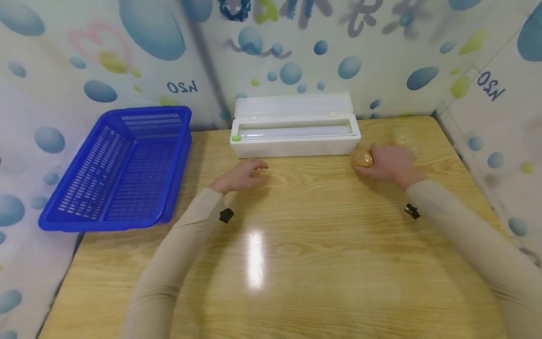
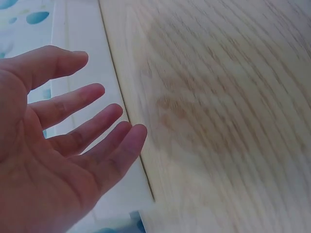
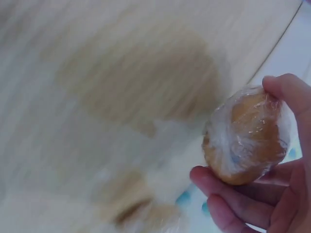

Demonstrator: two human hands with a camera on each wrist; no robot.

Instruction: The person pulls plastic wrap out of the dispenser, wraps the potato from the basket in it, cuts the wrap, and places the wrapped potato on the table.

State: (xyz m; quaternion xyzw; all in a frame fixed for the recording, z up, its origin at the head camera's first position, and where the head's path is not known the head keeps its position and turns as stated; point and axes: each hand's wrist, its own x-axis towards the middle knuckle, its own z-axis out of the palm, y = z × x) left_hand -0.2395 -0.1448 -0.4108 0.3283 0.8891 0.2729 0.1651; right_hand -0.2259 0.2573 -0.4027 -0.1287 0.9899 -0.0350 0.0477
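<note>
My right hand (image 1: pixel 391 162) grips a round, golden-brown bun (image 3: pixel 247 138) wrapped in clear plastic film, thumb on one side and fingers on the other. Just behind that hand, a second film-wrapped thing (image 1: pixel 404 137) shows pale and blurred on the table; part of it also appears at the bottom of the right wrist view. My left hand (image 1: pixel 240 177) holds nothing, its fingers spread and slightly bent above the table. It is close to the front of a white box (image 1: pixel 296 149), whose lid stands raised. Inside the box lies a roll of cling film (image 1: pixel 296 132).
A blue plastic basket (image 1: pixel 174 188) stands at the left, partly over the table's left edge. The wood-grain table (image 1: pixel 322 245) meets patterned walls at the back and right. A small green piece (image 1: pixel 236 138) sits at the box's left front corner.
</note>
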